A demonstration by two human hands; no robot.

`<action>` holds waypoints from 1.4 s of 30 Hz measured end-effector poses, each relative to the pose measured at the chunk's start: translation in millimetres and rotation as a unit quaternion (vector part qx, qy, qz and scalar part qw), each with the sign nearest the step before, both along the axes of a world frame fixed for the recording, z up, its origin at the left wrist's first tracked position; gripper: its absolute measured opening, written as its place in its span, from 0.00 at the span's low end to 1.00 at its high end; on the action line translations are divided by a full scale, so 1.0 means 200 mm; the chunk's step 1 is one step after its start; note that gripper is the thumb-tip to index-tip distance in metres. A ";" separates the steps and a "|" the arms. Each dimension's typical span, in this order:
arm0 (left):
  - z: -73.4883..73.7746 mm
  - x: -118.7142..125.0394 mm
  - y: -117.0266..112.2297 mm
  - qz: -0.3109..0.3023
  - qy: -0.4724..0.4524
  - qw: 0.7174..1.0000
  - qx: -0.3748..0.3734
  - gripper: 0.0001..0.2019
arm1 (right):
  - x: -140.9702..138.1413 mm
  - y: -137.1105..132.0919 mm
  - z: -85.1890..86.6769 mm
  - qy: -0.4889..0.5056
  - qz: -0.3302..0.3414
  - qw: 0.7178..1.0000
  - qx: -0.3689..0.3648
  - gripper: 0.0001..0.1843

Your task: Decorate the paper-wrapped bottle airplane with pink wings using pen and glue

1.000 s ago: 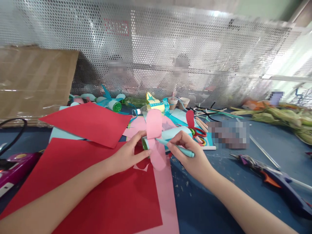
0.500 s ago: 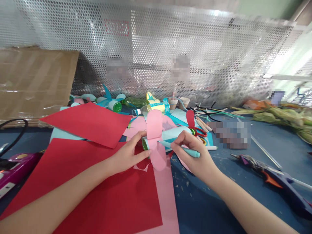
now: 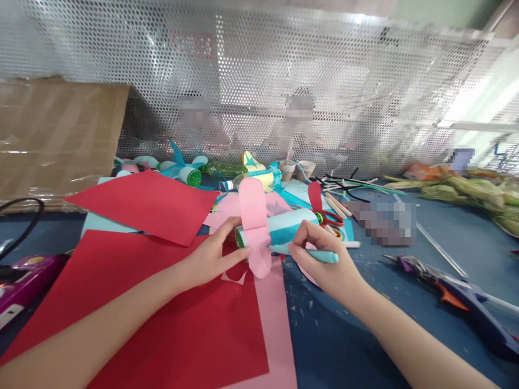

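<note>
My left hand (image 3: 217,249) grips the green base end of a bottle wrapped in light blue paper (image 3: 287,226), thumb and fingers on either side. A pink paper strip with rounded ends (image 3: 256,237) lies across the bottle like a wing. In my right hand (image 3: 320,249) is a light blue marker pen (image 3: 324,255), its tip close to the right edge of the pink strip; whether it touches the paper I cannot tell. A red paper piece (image 3: 315,195) stands up near the bottle's neck end. Under my left arm lie red paper sheets (image 3: 182,324).
At the right lies a hot glue gun (image 3: 454,297), with a clear glue stick (image 3: 441,243) behind it. Scissors with red handles (image 3: 333,218) rest beyond the bottle. Finished bottle crafts (image 3: 184,170) and paper cups (image 3: 305,170) line the back. Cardboard (image 3: 60,140) leans at the left.
The pen tip has shifted slightly right, from the middle of the pink strip to its edge. The bottle has turned or tilted a little, showing a darker blue band.
</note>
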State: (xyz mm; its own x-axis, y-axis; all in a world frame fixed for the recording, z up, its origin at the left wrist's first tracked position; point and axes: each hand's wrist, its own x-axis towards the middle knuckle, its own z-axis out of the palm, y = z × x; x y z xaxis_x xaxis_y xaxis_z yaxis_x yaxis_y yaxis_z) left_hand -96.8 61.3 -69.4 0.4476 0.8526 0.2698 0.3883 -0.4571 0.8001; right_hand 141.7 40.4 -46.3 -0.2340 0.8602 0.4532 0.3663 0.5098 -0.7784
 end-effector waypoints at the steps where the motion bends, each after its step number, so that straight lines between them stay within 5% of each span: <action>1: 0.00 0.00 0.00 0.001 0.001 1.000 0.000 0.23 | 0.00 0.00 0.00 0.000 0.000 1.000 0.001 0.11; 42: 0.00 0.01 0.00 -0.011 -0.016 1.000 0.002 0.23 | -0.08 -0.03 0.01 0.030 0.063 0.997 -0.032 0.10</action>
